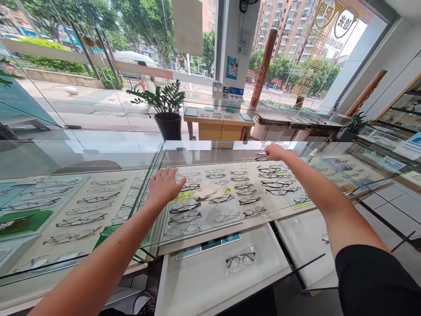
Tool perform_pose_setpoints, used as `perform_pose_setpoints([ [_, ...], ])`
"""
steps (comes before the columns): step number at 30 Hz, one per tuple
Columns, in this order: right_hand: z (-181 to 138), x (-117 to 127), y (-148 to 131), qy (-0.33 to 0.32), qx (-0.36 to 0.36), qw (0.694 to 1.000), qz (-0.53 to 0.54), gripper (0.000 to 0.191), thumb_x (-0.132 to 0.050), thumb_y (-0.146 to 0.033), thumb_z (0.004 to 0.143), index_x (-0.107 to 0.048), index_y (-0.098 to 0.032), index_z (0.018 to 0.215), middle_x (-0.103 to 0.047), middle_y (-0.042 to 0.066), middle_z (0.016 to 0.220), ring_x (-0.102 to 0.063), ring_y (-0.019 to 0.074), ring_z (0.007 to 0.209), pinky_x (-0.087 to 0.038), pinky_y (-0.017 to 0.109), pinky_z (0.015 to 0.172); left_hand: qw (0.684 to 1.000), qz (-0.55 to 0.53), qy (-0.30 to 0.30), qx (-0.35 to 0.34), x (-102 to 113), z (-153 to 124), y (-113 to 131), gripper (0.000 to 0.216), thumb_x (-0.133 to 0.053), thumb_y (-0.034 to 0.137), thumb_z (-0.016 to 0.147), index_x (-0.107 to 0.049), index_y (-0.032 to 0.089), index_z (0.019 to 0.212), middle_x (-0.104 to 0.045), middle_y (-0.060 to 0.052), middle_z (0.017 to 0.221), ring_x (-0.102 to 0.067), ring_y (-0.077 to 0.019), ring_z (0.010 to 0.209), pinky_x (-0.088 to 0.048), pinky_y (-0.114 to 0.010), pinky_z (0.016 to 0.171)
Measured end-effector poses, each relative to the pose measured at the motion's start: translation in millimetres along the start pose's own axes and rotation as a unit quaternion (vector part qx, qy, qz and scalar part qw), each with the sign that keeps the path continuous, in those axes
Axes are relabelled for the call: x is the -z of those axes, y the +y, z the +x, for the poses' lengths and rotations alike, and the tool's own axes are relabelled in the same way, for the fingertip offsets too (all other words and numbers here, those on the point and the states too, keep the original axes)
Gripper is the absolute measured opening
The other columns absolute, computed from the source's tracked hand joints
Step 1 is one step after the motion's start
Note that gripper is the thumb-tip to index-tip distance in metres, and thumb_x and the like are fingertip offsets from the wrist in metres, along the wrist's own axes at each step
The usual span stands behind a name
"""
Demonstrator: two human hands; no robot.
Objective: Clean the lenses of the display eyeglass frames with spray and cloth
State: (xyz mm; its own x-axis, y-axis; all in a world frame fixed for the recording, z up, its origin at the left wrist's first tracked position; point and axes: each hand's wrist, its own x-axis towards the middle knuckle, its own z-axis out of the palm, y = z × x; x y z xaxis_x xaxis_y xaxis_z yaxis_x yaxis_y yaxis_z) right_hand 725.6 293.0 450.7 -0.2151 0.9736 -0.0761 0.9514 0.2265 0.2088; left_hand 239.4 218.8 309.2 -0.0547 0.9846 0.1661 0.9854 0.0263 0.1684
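Head view, down over a glass display case (273, 205) with rows of eyeglasses (279, 191) on its pale floor. Judging by those well-filled rows, probably far along, though with no sure sign of completion: in an open white drawer (197, 283) below, just one bagged pair (240, 262) (apparently not yet unwrapped). Near the middle, among the frames, a crumpled cloth (208, 192); cannot tell whether above or beneath the glass. Holds the left hand (165, 186) palm down at the glass, fingers loosely spread, with nothing seen in its hold. Stretches the right hand (275, 152) to the far side, fingers curled, near a dark frame (261, 158); cannot tell whether with anything gripped. At right, in a second open drawer (304, 250), another pair (325, 238), partly behind the arm.
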Motion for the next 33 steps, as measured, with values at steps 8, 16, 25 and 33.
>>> perform_pose_setpoints([
  [8,27,-61,27,-0.028,-0.006,1.000,-0.005,0.007,-0.074,-0.023,0.093,-0.075,-0.018,0.098,-0.079,0.010,0.109,-0.065,0.0270,0.115,-0.050,0.038,0.095,1.000,0.005,-0.004,0.011,-3,1,-3,0.085,-0.030,0.067,0.105,-0.045,0.013,0.170,-0.036,-0.020,0.181,-0.031,-0.0430,0.168,-0.028,-0.064,0.133],
  [16,29,-79,34,-0.025,-0.006,1.000,-0.004,0.009,-0.072,-0.017,0.088,-0.078,-0.022,0.093,-0.081,0.012,0.121,-0.063,0.0357,0.125,-0.051,0.041,0.099,1.000,0.001,0.004,0.010,-2,0,0,0.082,-0.034,0.065,0.106,-0.047,0.013,0.169,-0.037,-0.020,0.180,-0.031,-0.0446,0.167,-0.029,-0.064,0.133],
  [25,-3,-57,35,0.038,-0.039,0.998,0.021,0.023,-0.066,-0.025,0.094,-0.080,-0.019,0.110,-0.075,0.016,0.136,-0.062,0.0367,0.131,-0.049,0.045,0.109,1.000,-0.015,0.013,0.000,-2,1,2,0.081,-0.037,0.064,0.106,-0.048,0.012,0.167,-0.039,-0.023,0.179,-0.033,-0.0447,0.166,-0.030,-0.063,0.131],
  [33,-165,-55,104,0.077,-0.217,0.971,0.058,0.029,-0.057,-0.032,0.100,-0.078,-0.020,0.115,-0.071,0.016,0.140,-0.059,0.0353,0.137,-0.043,0.047,0.121,1.000,-0.021,0.006,-0.020,-5,6,3,0.087,-0.028,0.064,0.106,-0.045,0.006,0.169,-0.036,-0.026,0.179,-0.029,-0.0488,0.167,-0.027,-0.062,0.133],
])
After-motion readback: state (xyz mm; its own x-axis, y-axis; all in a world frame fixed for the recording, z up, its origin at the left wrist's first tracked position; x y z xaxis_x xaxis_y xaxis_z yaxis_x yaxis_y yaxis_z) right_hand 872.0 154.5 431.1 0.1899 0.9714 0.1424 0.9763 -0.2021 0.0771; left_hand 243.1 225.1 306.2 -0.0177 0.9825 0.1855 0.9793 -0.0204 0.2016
